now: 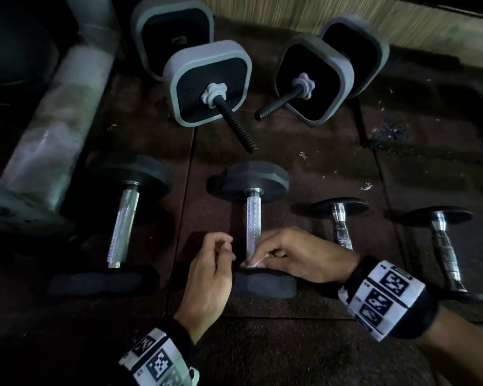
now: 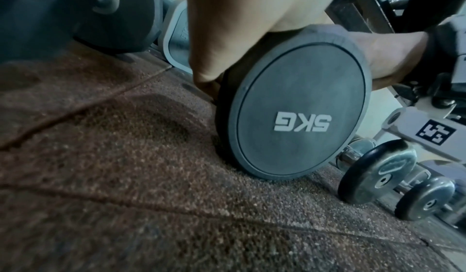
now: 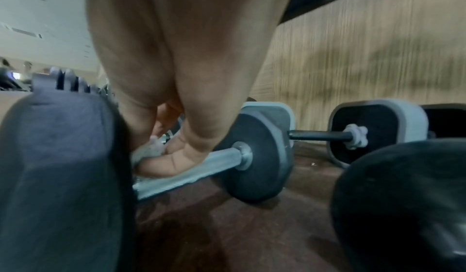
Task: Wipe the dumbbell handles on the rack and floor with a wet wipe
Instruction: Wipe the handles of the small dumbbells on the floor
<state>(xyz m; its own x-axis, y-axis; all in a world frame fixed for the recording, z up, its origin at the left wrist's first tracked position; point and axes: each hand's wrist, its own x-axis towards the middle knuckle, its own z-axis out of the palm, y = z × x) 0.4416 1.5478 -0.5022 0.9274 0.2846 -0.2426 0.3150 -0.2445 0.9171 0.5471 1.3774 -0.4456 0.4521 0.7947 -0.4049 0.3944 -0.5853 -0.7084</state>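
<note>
floor mats (image 1: 304, 168) are a dark reddish brown with pale speckles. the dumbbell (image 1: 253, 218) in the middle has black rubber heads and a shiny silver knurled handle, with "5KG" in white on the end face (image 2: 301, 123). wipe (image 1: 253, 261) is white. the two adjustable dumbbells (image 1: 207, 84) at the back are black plates with light grey rims, grey star nuts, black threaded bars. small ones (image 1: 342, 224) on the right are chrome with black discs. wrist bands (image 1: 385, 293) are black with white panels and black square marker patterns. back wall (image 3: 365, 57) is a tan streaky woodgrain.
</note>
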